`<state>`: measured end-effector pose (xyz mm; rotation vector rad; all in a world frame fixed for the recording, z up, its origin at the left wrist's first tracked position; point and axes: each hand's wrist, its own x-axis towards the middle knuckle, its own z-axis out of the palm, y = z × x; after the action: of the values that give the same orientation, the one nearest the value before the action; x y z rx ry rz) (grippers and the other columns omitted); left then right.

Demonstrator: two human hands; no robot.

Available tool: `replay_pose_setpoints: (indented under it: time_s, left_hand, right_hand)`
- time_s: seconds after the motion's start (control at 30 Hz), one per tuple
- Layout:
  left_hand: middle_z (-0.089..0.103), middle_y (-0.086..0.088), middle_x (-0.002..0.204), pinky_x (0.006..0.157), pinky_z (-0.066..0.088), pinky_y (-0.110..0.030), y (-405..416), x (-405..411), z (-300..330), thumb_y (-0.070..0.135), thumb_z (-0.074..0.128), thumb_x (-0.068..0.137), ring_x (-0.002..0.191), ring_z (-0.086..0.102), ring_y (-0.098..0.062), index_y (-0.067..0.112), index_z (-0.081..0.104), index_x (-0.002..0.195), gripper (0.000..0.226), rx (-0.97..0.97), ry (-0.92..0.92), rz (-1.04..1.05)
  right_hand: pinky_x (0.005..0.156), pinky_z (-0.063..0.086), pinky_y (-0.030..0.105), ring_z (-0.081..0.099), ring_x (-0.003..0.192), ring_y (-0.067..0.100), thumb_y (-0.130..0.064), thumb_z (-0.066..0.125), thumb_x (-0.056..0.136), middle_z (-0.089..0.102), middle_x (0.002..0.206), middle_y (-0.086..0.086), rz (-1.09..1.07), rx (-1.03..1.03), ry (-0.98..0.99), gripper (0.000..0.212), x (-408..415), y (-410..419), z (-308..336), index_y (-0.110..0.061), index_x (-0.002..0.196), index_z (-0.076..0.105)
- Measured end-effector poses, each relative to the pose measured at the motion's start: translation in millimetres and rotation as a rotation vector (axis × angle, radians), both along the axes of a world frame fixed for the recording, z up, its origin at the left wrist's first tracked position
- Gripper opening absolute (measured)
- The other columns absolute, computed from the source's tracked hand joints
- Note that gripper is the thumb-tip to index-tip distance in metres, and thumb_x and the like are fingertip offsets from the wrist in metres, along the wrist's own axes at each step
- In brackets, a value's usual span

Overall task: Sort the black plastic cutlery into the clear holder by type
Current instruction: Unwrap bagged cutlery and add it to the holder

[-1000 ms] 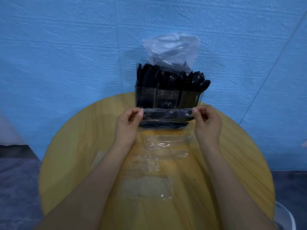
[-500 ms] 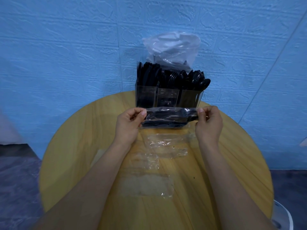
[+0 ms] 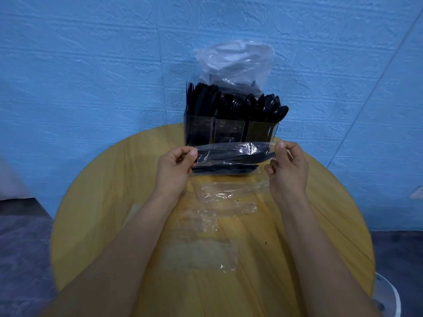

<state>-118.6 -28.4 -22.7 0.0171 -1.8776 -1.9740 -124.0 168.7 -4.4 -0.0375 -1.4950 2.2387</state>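
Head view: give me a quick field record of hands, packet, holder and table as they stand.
left hand: pinches the left end of the wrapped cutlery packet
right hand: pinches the packet's right end
packet: clear wrap, black cutlery inside, held level above the table, not yet opened
second packet: lies on the table under the held one
holder: clear, three compartments, all packed with black cutlery
bag: clear plastic, behind the holder
empty wrappers: clear, strewn on the round wooden table
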Motion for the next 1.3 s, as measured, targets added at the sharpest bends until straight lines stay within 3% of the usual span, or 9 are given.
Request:
replay_pose_setpoints:
  time_s: [0.27, 0.37, 0.43, 0.53, 0.77, 0.97, 1.07, 1.17, 1.3]
  left_hand:
    - [0.054, 0.003, 0.066, 0.056, 0.041, -0.011, -4.9, -3.1, -0.5, 0.010, 0.055, 0.093, 0.053, 0.046, 0.002, 0.015, 0.061, 0.082, 0.013, 0.015, 0.012, 0.044]
    - [0.053, 0.003, 0.066, 0.056, 0.041, -0.011, -4.4, -3.2, -0.5, 0.011, 0.055, 0.093, 0.053, 0.045, 0.001, 0.016, 0.061, 0.080, 0.016, -0.024, 0.012, 0.052]
    - [0.054, 0.004, 0.068, 0.056, 0.042, -0.010, -1.2, -1.6, -1.4, 0.012, 0.056, 0.093, 0.055, 0.047, 0.002, 0.013, 0.062, 0.084, 0.011, -0.052, -0.001, 0.032]
    - [0.054, 0.005, 0.069, 0.057, 0.043, -0.009, -1.7, -1.9, -0.7, 0.012, 0.056, 0.093, 0.056, 0.048, 0.002, 0.012, 0.062, 0.086, 0.009, -0.055, 0.000, 0.039]
    - [0.051, 0.005, 0.072, 0.055, 0.042, -0.009, -2.2, -1.6, 1.4, 0.011, 0.049, 0.097, 0.060, 0.047, -0.005, 0.019, 0.055, 0.081, 0.019, -0.056, -0.033, 0.031]
    - [0.054, -0.001, 0.088, 0.048, 0.039, -0.009, 6.0, 7.4, 4.9, 0.008, 0.037, 0.098, 0.071, 0.051, -0.011, 0.012, 0.056, 0.088, 0.022, -0.132, -0.085, -0.160]
    - [0.058, 0.004, 0.082, 0.052, 0.039, -0.007, 7.5, 13.0, 3.8, 0.017, 0.047, 0.097, 0.066, 0.053, -0.002, 0.009, 0.064, 0.096, 0.019, -0.319, -0.046, -0.189]
    - [0.066, 0.012, 0.072, 0.060, 0.041, -0.007, 6.1, 16.8, 5.7, 0.018, 0.052, 0.095, 0.064, 0.060, 0.004, 0.008, 0.070, 0.093, 0.021, -0.261, -0.051, -0.230]
    - [0.047, 0.015, 0.045, 0.054, 0.034, -0.013, 0.6, 16.9, 22.2, 0.022, 0.053, 0.095, 0.046, 0.045, 0.002, 0.020, 0.066, 0.075, 0.024, -0.357, -0.033, -0.169]
  right_hand:
    - [0.053, 0.037, 0.021, 0.039, 0.055, 0.006, -0.022, 0.045, 0.100, 0.044, 0.067, -0.003, 0.000, -0.128, -0.053, 0.024, -0.9, 1.6, 2.0, -0.014, 0.078, 0.049]
    - [0.055, 0.039, 0.023, 0.043, 0.060, 0.009, -0.030, 0.050, 0.097, 0.051, 0.075, 0.002, 0.067, 0.070, -0.097, 0.022, -1.8, 3.2, -3.0, -0.014, 0.082, 0.053]
    - [0.055, 0.040, 0.023, 0.045, 0.059, 0.010, -0.020, 0.055, 0.095, 0.054, 0.077, 0.006, 0.063, 0.190, -0.100, 0.018, -2.4, 1.9, -6.1, -0.012, 0.080, 0.058]
    - [0.054, 0.040, 0.020, 0.046, 0.052, 0.005, -0.006, 0.057, 0.093, 0.054, 0.071, 0.003, -0.049, 0.114, -0.093, 0.017, -5.1, 6.8, -5.6, -0.011, 0.076, 0.059]
    - [0.049, 0.038, 0.021, 0.044, 0.052, 0.007, -0.018, 0.058, 0.094, 0.056, 0.069, -0.001, 0.034, 0.044, -0.127, 0.014, -4.1, 4.4, -3.4, -0.016, 0.081, 0.052]
    - [0.045, 0.039, 0.020, 0.046, 0.045, 0.006, 0.001, 0.060, 0.089, 0.058, 0.073, 0.004, -0.004, 0.108, -0.104, 0.020, -1.2, 5.9, -0.8, -0.013, 0.077, 0.054]
    - [0.046, 0.041, 0.019, 0.047, 0.046, 0.006, -0.001, 0.061, 0.089, 0.058, 0.076, 0.005, -0.010, 0.128, -0.094, 0.014, 0.5, 4.8, 0.8, -0.011, 0.080, 0.056]
    - [0.048, 0.041, 0.019, 0.046, 0.048, 0.007, -0.003, 0.058, 0.092, 0.056, 0.073, 0.003, -0.010, 0.096, -0.087, 0.015, 2.6, 2.5, 3.0, -0.012, 0.079, 0.055]
    - [0.049, 0.041, 0.019, 0.045, 0.049, 0.008, -0.004, 0.055, 0.093, 0.053, 0.065, 0.002, -0.127, 0.103, -0.063, 0.019, 3.3, 11.1, 13.4, -0.013, 0.077, 0.056]
